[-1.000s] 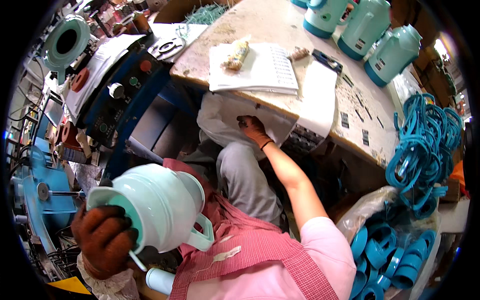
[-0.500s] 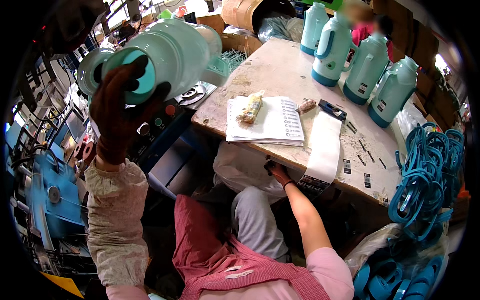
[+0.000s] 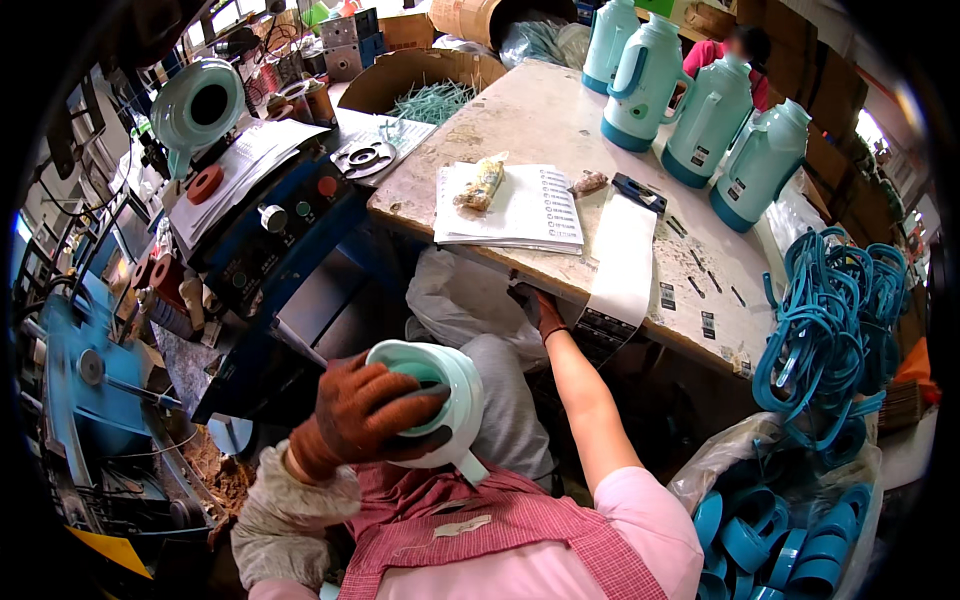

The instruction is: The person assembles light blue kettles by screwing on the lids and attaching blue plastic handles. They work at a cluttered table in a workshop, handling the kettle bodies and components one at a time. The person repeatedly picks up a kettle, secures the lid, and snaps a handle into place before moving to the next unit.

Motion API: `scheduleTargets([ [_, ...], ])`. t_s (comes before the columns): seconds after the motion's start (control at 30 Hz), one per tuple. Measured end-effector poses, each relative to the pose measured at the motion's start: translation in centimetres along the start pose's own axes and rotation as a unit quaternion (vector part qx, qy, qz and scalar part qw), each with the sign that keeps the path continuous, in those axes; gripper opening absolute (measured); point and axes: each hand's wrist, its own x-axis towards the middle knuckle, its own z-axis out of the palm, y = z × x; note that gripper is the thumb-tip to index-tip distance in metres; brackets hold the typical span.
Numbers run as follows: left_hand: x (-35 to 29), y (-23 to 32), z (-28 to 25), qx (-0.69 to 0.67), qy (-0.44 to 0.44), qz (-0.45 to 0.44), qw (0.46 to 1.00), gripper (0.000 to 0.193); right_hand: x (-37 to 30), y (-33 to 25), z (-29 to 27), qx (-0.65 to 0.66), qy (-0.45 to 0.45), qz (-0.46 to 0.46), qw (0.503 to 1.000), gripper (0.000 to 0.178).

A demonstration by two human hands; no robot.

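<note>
While the person sits low at the bench, things lie near to far like this:

Left hand: the gloved left hand (image 3: 365, 415) is clamped over the mouth of a pale green shell (image 3: 440, 400), fingers curled across the opening, held close above the lap, near and left of centre.
Right hand: the gloved right hand (image 3: 540, 312) reaches forward under the table's near edge, against a white bag (image 3: 455, 295); whether it grips anything cannot be told.
Bag, near right: a clear sack (image 3: 720, 470) holds a heap of blue handles (image 3: 770, 535).
Hooks, right: a thick bunch of blue loops (image 3: 830, 320) hangs beside the table's right end.
Machine, left: a blue press (image 3: 270, 250) with round knobs and buttons; a red ring (image 3: 205, 184) and papers lie on its top, and another green shell (image 3: 200, 105) sits at its far left.
Table: a worn pale table (image 3: 520, 130) carries a notebook (image 3: 510, 205) with a wrapped snack (image 3: 480, 182) on it, and a label strip (image 3: 620, 265) trailing over the near edge.
Jugs, far right: four pale green jugs (image 3: 700, 110) stand upright in a row, close together.
Box, far: an open carton (image 3: 420, 85) holds thin green pieces (image 3: 435, 100).
Room: a crowded workshop, with a second person (image 3: 735, 50) partly seen behind the jugs.
</note>
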Motion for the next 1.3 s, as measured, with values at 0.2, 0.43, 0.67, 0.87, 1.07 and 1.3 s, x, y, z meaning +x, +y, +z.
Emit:
scheduleTargets([
  [0.2,-2.4,3.0,1.1,0.016,0.115,-0.111,0.987,0.068,-0.4,-0.6,1.4,-0.033,0.068,0.06,0.995,0.022],
  [0.43,-4.7,1.6,1.7,-0.173,0.094,-0.251,0.948,0.111,-6.4,-4.7,7.0,-0.294,-0.109,-0.022,0.949,0.037],
  [0.67,-3.3,0.2,3.3,-0.174,0.096,-0.219,0.955,0.101,-23.9,-20.8,18.1,-0.147,-0.254,-0.073,0.953,0.043],
  [0.87,-2.2,0.7,4.6,-0.13,0.09,-0.193,0.969,0.095,-28.0,-22.9,23.2,-0.678,-0.245,-0.35,0.598,0.028],
  [1.07,-1.9,1.7,5.5,-0.116,0.075,-0.194,0.971,0.099,-29.3,-26.3,25.2,-0.468,-0.275,-0.291,0.788,0.01],
  [1.3,-1.5,2.2,7.2,-0.129,0.09,-0.204,0.966,0.106,-31.5,-25.8,28.1,-0.588,-0.241,-0.095,0.766,0.04],
])
